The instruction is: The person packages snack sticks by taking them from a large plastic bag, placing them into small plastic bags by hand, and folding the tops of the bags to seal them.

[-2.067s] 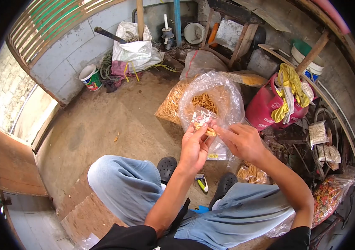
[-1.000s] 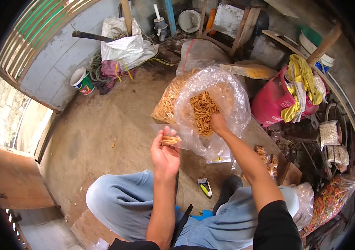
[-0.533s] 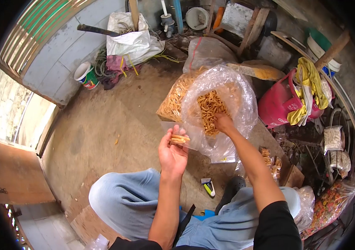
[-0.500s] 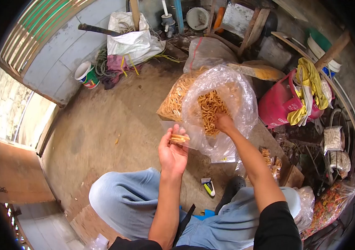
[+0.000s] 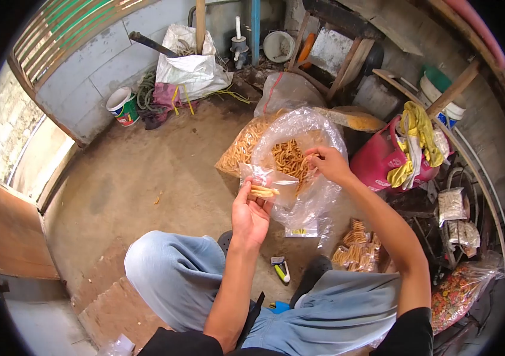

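My left hand [image 5: 251, 215] holds a small clear plastic bag [image 5: 285, 188] with a few pale brown snack sticks [image 5: 262, 191] inside. To the right, my right hand [image 5: 329, 165] is at the inner edge of a large clear plastic bag [image 5: 338, 139], its fingers pinched on snack sticks that they mostly hide. The large bag stands open, and a heap of brown snack sticks [image 5: 288, 155] lies in it below my fingertips. Against its left side rests another full bag of snack sticks [image 5: 237, 151].
Filled small packets [image 5: 356, 249] lie by my right knee. A green and white stapler [image 5: 281, 271] sits on the floor between my feet. A pink gas cylinder [image 5: 377, 157] draped with yellow cloth stands right; a paint bucket [image 5: 123, 107] is at the back left.
My right hand has lifted out of the heap towards the large bag's right edge. My left hand has shifted slightly right with the small bag, and the camera view has tilted.
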`<action>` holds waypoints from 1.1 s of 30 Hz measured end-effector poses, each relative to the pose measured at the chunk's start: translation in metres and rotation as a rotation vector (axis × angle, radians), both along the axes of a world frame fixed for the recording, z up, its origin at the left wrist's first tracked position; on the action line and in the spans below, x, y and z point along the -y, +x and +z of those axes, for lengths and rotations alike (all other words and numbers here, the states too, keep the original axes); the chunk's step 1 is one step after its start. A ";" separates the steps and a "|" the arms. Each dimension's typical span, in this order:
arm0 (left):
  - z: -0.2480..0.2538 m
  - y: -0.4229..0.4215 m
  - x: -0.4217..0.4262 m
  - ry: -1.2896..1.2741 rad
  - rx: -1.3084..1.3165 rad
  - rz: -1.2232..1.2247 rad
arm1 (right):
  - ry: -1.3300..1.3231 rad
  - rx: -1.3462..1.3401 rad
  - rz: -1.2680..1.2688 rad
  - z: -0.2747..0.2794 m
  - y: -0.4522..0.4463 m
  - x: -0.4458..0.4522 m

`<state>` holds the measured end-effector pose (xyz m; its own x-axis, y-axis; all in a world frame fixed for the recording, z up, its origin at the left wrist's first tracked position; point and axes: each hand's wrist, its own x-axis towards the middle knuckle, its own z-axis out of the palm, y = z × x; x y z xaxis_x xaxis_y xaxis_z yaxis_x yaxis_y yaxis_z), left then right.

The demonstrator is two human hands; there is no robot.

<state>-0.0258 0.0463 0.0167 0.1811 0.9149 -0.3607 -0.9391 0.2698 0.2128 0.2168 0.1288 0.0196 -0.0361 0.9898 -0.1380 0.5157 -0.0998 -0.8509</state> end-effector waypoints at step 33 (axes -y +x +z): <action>0.044 0.043 0.046 0.171 0.039 -0.275 | 0.594 -0.014 -0.105 0.104 -0.041 0.144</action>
